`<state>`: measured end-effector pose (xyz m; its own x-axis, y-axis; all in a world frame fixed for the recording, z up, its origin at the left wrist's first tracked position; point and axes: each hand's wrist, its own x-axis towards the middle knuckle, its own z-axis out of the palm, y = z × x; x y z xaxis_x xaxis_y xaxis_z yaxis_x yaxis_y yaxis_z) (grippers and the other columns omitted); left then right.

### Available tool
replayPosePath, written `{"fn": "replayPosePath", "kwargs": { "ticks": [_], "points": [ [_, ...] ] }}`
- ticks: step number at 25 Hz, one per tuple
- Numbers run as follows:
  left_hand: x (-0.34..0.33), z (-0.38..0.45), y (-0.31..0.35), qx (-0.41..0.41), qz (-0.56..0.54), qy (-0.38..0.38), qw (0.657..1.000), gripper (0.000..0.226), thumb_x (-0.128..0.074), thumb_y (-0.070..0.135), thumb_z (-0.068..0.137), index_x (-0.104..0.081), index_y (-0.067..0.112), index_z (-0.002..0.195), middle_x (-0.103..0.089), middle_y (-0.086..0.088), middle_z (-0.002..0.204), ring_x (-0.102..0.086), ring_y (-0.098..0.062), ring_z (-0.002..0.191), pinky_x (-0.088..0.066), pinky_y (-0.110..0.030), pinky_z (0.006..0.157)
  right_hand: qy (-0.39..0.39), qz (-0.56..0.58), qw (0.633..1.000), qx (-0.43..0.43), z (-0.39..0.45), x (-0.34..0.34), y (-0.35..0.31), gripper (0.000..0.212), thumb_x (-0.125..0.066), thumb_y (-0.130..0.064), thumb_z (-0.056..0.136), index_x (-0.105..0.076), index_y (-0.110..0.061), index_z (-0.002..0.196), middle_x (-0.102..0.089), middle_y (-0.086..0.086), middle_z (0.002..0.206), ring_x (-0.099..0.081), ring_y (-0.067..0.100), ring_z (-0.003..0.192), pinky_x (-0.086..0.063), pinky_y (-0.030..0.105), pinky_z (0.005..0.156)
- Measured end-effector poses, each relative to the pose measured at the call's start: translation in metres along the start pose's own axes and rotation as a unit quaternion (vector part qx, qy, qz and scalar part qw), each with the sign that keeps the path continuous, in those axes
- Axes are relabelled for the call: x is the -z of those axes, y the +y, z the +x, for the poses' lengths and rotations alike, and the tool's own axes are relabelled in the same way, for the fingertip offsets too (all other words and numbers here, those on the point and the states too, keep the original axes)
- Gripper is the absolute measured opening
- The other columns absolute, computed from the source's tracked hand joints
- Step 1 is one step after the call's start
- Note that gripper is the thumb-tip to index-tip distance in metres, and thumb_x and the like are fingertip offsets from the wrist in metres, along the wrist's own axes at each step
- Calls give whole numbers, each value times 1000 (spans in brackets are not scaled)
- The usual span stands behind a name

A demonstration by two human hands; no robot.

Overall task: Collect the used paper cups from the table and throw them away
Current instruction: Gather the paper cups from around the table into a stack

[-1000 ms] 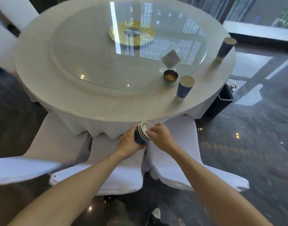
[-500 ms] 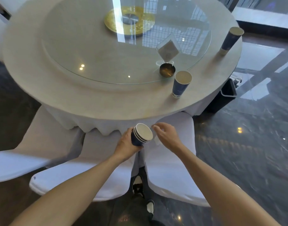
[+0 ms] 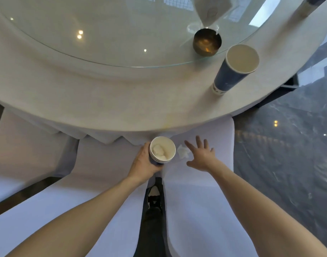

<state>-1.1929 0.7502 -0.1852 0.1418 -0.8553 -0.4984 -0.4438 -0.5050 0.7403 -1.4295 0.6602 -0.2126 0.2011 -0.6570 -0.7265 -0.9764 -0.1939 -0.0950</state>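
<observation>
The desk [image 3: 103,101] near edge lies bare up to the blue cup [image 3: 231,71]; behind that cup, a metal bowl [image 3: 206,42] blocks the glass rim.

The nested paper cups [image 3: 161,152] I grip are navy outside with white rims and cream insides, white crumpled tissue within. On the pale grey tablecloth [image 3: 103,101], the far-right tall paper cup [image 3: 233,71] is navy with faint speckles, a white patterned base band and a cream interior. The small round metal dish [image 3: 206,42] gleams dark bronze.
</observation>
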Motion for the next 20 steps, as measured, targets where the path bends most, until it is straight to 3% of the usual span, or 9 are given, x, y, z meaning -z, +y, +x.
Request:
{"fn": "replayPosePath", "kwargs": {
  "ticks": [3,8,10,11,13,15,18,20],
  "points": [
    [-17,26,-13,-17,-21,22,999,87,-93,31,65,-49,28,141,-61,1,138,-59,-19,128,-52,-38,101,3,-26,999,20,47,-29,0,100,-68,-43,89,2,-45,160,19,8,170,6,45,155,-20,67,118],
    [-49,56,-42,-20,-15,34,999,84,-92,27,67,-51,27,141,-63,1,136,-60,-19,127,-54,-39,100,-12,-50,998,34,102,-94,3,96,-66,-28,94,2,-43,161,24,9,168,5,47,154,-25,66,115],
    [-58,57,-49,-14,-12,31,999,85,-92,31,65,-51,29,140,-62,1,135,-61,-18,125,-54,-40,100,-45,-34,998,35,104,-116,7,85,-58,-14,95,-11,-38,162,8,11,170,-17,46,151,-36,59,111],
    [-61,56,-51,-9,-11,29,999,86,-91,36,63,-51,32,139,-62,2,135,-62,-18,124,-55,-43,100,-62,-18,997,39,99,-124,12,74,-53,-7,95,-26,-32,159,-11,13,166,-34,44,143,-44,54,107],
    [-66,50,-51,0,-15,20,1000,86,-89,40,60,-51,34,137,-63,3,133,-63,-19,123,-56,-48,99,-66,10,996,50,84,-131,23,46,-45,2,94,-57,-13,135,-45,13,133,-58,39,117,-53,43,94],
    [-68,39,-41,6,-11,11,1000,86,-89,38,59,-52,32,137,-63,3,132,-63,-19,122,-56,-47,100,-46,41,997,35,62,-124,35,32,-43,4,93,-64,-5,115,-54,14,118,-62,37,98,-54,38,83],
    [-68,18,-6,-5,-18,-7,1000,88,-92,22,62,-52,25,141,-62,3,134,-61,-17,125,-52,-30,100,3,124,992,-19,23,-81,50,25,-47,-5,93,-62,-10,112,-61,12,112,-61,34,93,-54,38,81],
    [-66,3,25,-11,-8,-21,1000,83,-92,15,63,-53,23,137,-62,3,132,-60,-16,122,-47,-17,93,70,222,971,-46,-11,-37,56,22,-50,-15,94,-56,-13,115,-62,7,104,-60,31,89,-51,37,74]
  ]
}}
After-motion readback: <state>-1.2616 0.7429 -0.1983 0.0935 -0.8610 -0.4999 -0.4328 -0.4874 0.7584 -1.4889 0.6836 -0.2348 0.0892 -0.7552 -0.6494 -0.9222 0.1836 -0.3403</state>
